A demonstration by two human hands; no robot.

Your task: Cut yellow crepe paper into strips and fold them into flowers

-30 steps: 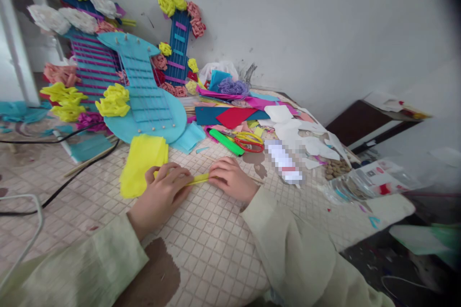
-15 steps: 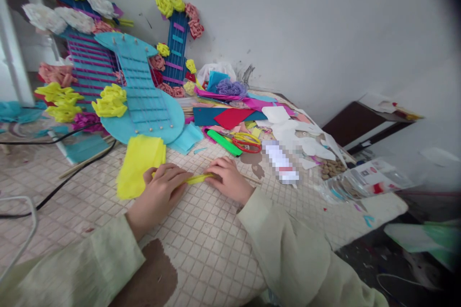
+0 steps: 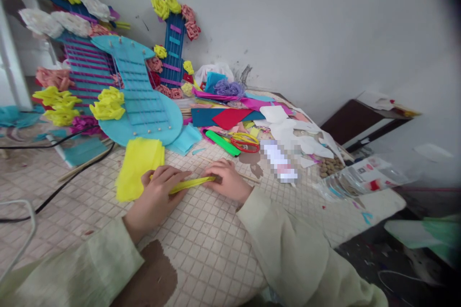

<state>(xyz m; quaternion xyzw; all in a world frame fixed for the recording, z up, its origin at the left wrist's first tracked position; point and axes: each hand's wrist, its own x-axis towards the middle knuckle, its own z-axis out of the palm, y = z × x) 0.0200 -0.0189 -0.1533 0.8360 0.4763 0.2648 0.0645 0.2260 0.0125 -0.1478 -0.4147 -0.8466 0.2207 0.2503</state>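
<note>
A narrow rolled or folded strip of yellow paper stretches between my two hands, just above the tabletop. My left hand is closed on its left end, fingers bent over it. At the other end, my right hand grips the strip between thumb and fingers. A stack of yellow paper sheets lies beside my left hand, partly behind it. Thin wooden sticks rest on the table behind my right hand.
A light-blue cardboard harp with strings and yellow paper flowers leans at the back left. Red-handled scissors, a green marker-like tube and white paper scraps lie behind. At right lies a plastic bottle. A black cable crosses the left side.
More of the yellow strip shows between my hands now, and its left part has come into sight. My hands have shifted only slightly, and the view has moved a little.
</note>
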